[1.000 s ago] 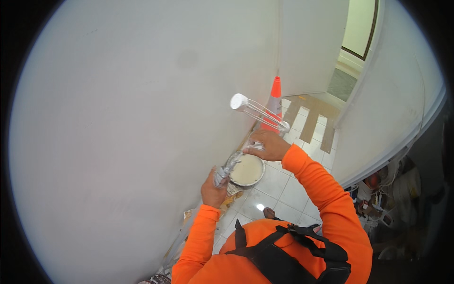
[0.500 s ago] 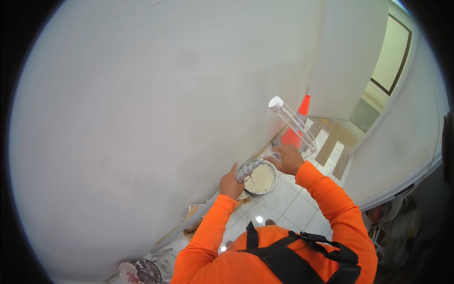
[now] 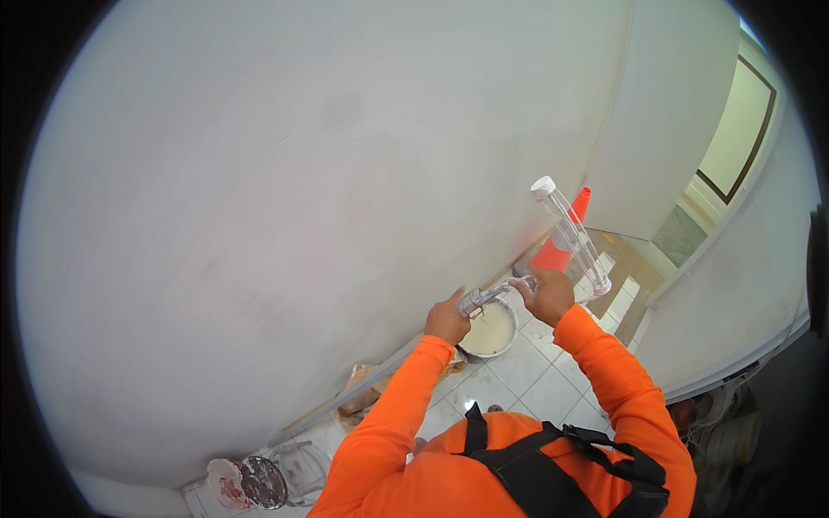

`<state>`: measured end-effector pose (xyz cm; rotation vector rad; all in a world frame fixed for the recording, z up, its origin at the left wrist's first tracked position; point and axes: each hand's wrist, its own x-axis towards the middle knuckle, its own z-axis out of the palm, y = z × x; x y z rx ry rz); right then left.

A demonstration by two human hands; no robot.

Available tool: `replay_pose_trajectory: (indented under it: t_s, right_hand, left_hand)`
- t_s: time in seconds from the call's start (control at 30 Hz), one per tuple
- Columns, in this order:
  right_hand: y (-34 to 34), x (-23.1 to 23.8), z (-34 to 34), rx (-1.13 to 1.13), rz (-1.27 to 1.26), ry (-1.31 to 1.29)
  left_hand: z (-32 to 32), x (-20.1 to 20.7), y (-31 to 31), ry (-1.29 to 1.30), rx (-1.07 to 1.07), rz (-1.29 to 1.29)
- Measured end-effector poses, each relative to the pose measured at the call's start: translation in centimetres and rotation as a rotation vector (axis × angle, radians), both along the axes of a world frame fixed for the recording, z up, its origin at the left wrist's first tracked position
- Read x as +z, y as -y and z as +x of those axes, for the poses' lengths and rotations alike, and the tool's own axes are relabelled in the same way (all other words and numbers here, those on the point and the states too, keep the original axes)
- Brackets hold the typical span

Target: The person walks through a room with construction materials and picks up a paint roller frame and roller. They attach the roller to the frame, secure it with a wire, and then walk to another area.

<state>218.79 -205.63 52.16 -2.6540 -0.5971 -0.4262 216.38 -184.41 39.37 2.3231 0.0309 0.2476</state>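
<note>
My left hand is closed around the grey, paint-smeared handle of a paint roller frame. A grey pole seems to run on from the handle, down to the lower left beside the wall. Farther right, my right hand grips the frame's bent rod. Beyond that hand extends the frame's bare wire cage with white end caps, and no sleeve shows on it. A round bucket of cream-coloured paint stands on the floor below the handle, partly covered by my left hand and the tool.
A white wall fills the left. Past the cage stands an orange traffic cone. At the wall's foot lies brown crumpled material. Two paint-stained round pieces are at lower left. White tiles cover the floor.
Both hands and the roller frame have shifted right in the picture. The view has shifted too, with the cone and doorway farther right. The grip looks unchanged.
</note>
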Motion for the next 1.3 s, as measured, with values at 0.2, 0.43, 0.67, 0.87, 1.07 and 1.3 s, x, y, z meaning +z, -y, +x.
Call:
replay_pose_trajectory:
  t_s: [0.2, 0.43, 0.67, 0.87, 1.07, 1.3]
  right_hand:
    - [-0.4, -0.6, -0.1, -0.038, 0.013, 0.004]
    - [0.8, -1.5, 1.2, 0.056, 0.037, -0.018]
    - [1.6, -2.0, 2.3, 0.154, 0.047, 0.067]
    - [1.0, -6.1, -2.8, 0.108, 0.606, 0.166]
    - [-0.9, -8.9, -2.2, 0.08, 1.244, -0.708]
    - [0.7, -10.2, 0.0, 0.263, 1.393, -1.06]
  left_hand:
    - [0.2, 0.5, 0.0, -0.05, 0.019, 0.033]
    - [0.5, -0.6, 0.6, -0.005, 0.019, 0.044]
    - [-0.5, -1.4, 0.2, 0.113, 0.021, 0.042]
    - [-1.4, -0.3, 0.1, 0.068, 0.014, 0.005]
    - [-1.3, -1.1, 0.0, 0.104, -0.005, 0.018]
    - [-1.2, -1.4, 0.0, 0.147, -0.029, -0.013]
